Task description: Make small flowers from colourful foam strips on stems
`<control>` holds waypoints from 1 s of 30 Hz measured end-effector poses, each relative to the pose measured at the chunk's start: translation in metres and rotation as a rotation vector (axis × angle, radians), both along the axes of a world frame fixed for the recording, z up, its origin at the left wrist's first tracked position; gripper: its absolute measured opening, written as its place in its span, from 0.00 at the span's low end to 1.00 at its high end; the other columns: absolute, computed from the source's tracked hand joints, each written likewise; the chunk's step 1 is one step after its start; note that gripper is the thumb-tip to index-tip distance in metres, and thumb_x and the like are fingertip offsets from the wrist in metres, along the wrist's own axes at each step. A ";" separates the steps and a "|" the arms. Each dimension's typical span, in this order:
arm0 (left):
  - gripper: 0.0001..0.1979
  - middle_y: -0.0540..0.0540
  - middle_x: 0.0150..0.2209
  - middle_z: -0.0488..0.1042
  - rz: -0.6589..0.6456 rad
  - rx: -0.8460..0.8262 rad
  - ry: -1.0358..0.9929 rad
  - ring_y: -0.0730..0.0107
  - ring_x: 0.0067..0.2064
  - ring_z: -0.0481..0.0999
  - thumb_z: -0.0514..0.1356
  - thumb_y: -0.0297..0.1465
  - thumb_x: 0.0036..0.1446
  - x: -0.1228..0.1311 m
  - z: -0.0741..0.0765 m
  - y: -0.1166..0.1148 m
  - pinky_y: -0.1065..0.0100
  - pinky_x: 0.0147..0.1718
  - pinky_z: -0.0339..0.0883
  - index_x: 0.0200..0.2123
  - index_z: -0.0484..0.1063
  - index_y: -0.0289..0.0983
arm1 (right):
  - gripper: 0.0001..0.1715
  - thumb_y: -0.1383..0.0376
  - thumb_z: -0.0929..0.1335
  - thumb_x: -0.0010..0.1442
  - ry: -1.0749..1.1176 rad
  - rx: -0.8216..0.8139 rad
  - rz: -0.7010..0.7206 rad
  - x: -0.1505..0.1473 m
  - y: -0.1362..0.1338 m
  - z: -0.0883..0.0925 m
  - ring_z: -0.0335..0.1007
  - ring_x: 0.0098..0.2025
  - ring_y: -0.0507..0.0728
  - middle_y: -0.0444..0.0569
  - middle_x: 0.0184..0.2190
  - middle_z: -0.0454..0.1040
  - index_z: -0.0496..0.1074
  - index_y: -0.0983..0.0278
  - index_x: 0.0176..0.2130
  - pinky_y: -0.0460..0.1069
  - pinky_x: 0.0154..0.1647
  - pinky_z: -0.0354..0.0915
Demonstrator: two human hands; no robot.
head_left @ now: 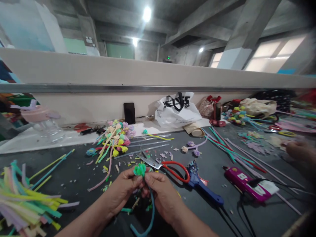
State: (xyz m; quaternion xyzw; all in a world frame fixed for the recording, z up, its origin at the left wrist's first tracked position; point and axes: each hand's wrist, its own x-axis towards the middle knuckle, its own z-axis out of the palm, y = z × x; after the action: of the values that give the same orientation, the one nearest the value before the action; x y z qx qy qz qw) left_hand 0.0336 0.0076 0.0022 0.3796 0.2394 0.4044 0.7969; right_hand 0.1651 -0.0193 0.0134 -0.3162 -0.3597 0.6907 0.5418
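Between my two hands is a small green foam flower [140, 170] on a bent blue stem [151, 214] that hangs down toward the table. My left hand [128, 184] pinches the flower at its base from the left. Thumb and fingers of my right hand [158, 186] close on the same spot, where the stem begins. Just beyond my fingertips lie red-handled scissors [175, 168], blades apart. To their right rests a blue glue gun [202, 187] with bits stuck around its nozzle.
Foam strips [32, 200] pile up at left. Finished flowers [118, 135] lie behind my hands. A magenta device [249, 182] with cables sits at right. A phone [129, 113] and white bag [176, 110] stand against the partition. Another person's hand [298, 151] is at far right.
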 end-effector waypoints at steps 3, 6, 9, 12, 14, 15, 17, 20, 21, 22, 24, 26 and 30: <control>0.11 0.50 0.23 0.70 -0.015 0.033 0.012 0.73 0.26 0.69 0.61 0.28 0.52 0.001 -0.001 -0.001 0.69 0.29 0.62 0.40 0.74 0.34 | 0.14 0.60 0.74 0.44 0.057 -0.080 -0.004 0.001 0.001 0.002 0.60 0.20 0.47 0.45 0.19 0.69 0.74 0.70 0.22 0.43 0.23 0.57; 0.11 0.48 0.24 0.71 -0.004 0.029 0.015 0.74 0.27 0.69 0.62 0.28 0.50 0.002 -0.002 -0.003 0.70 0.30 0.62 0.39 0.75 0.33 | 0.13 0.62 0.75 0.41 0.097 -0.141 0.003 0.001 0.002 0.002 0.60 0.19 0.46 0.44 0.18 0.69 0.74 0.70 0.22 0.43 0.23 0.58; 0.10 0.49 0.25 0.71 0.041 -0.005 0.041 0.75 0.26 0.68 0.65 0.29 0.47 0.003 -0.001 -0.005 0.71 0.29 0.62 0.35 0.75 0.33 | 0.15 0.62 0.76 0.38 0.108 -0.168 0.001 0.000 0.002 -0.001 0.61 0.19 0.46 0.44 0.18 0.68 0.73 0.70 0.21 0.42 0.23 0.58; 0.09 0.50 0.24 0.70 0.053 -0.020 0.048 0.75 0.25 0.67 0.65 0.30 0.46 0.004 0.000 -0.006 0.71 0.26 0.62 0.33 0.75 0.34 | 0.19 0.57 0.76 0.39 0.042 -0.141 0.032 0.000 0.002 -0.002 0.62 0.21 0.47 0.44 0.19 0.69 0.71 0.70 0.21 0.43 0.22 0.58; 0.09 0.49 0.25 0.69 0.031 -0.019 0.011 0.74 0.25 0.67 0.65 0.31 0.47 0.004 0.002 -0.005 0.71 0.24 0.61 0.33 0.74 0.34 | 0.19 0.55 0.74 0.42 -0.088 -0.107 0.074 0.004 0.003 -0.001 0.62 0.20 0.47 0.44 0.20 0.69 0.71 0.69 0.23 0.44 0.22 0.57; 0.09 0.49 0.25 0.69 0.025 -0.018 -0.013 0.74 0.25 0.67 0.64 0.31 0.47 0.003 0.003 -0.003 0.71 0.24 0.61 0.33 0.74 0.34 | 0.19 0.54 0.72 0.44 -0.185 -0.078 0.078 0.006 0.004 0.000 0.61 0.19 0.47 0.43 0.19 0.68 0.71 0.69 0.24 0.44 0.22 0.56; 0.07 0.49 0.27 0.69 0.033 -0.031 -0.048 0.74 0.27 0.67 0.64 0.31 0.48 -0.001 0.008 0.000 0.70 0.27 0.62 0.31 0.72 0.33 | 0.15 0.57 0.71 0.46 -0.395 -0.001 -0.028 0.013 0.006 0.004 0.60 0.19 0.48 0.42 0.18 0.66 0.71 0.68 0.24 0.44 0.22 0.54; 0.08 0.50 0.27 0.65 -0.008 -0.081 -0.067 0.76 0.27 0.65 0.61 0.34 0.51 -0.008 0.013 0.005 0.71 0.29 0.62 0.29 0.69 0.33 | 0.09 0.61 0.71 0.47 -0.518 0.094 -0.310 0.021 0.010 0.010 0.59 0.23 0.49 0.41 0.19 0.65 0.71 0.66 0.26 0.44 0.23 0.54; 0.09 0.51 0.26 0.63 -0.049 -0.095 -0.077 0.78 0.25 0.64 0.60 0.35 0.53 -0.010 0.014 0.006 0.72 0.27 0.61 0.29 0.68 0.34 | 0.09 0.62 0.71 0.47 -0.485 0.106 -0.356 0.022 0.011 0.011 0.59 0.24 0.49 0.41 0.21 0.66 0.71 0.65 0.29 0.44 0.24 0.55; 0.10 0.52 0.25 0.61 -0.093 -0.109 -0.093 0.79 0.24 0.61 0.59 0.36 0.54 -0.012 0.015 0.007 0.74 0.24 0.59 0.29 0.67 0.34 | 0.10 0.62 0.70 0.48 -0.429 0.113 -0.360 0.023 0.011 0.011 0.60 0.26 0.50 0.41 0.23 0.66 0.71 0.65 0.32 0.44 0.26 0.56; 0.10 0.53 0.23 0.57 -0.184 -0.127 -0.140 0.81 0.21 0.56 0.57 0.37 0.55 -0.013 0.014 0.005 0.77 0.19 0.54 0.30 0.66 0.34 | 0.13 0.62 0.70 0.49 -0.292 0.127 -0.277 0.023 0.012 0.010 0.63 0.30 0.51 0.44 0.28 0.68 0.70 0.64 0.37 0.44 0.29 0.59; 0.10 0.53 0.24 0.56 -0.271 -0.138 -0.178 0.81 0.21 0.56 0.57 0.36 0.55 -0.012 0.013 0.001 0.77 0.18 0.55 0.31 0.65 0.34 | 0.17 0.62 0.69 0.51 -0.173 0.137 -0.154 0.022 0.010 0.007 0.65 0.34 0.53 0.47 0.34 0.70 0.69 0.63 0.42 0.45 0.31 0.61; 0.09 0.49 0.27 0.61 -0.395 -0.155 -0.180 0.74 0.27 0.66 0.57 0.35 0.54 -0.008 0.012 -0.006 0.68 0.25 0.68 0.30 0.64 0.33 | 0.21 0.63 0.68 0.55 -0.121 0.178 0.059 0.025 0.004 0.006 0.68 0.37 0.53 0.51 0.43 0.69 0.66 0.61 0.49 0.47 0.34 0.63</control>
State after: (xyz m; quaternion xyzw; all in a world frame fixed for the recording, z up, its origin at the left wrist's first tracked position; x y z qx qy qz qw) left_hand 0.0253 0.0016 0.0140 0.3192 0.1189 0.2531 0.9055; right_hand 0.1896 -0.0148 0.0197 -0.2974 -0.4607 0.6514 0.5243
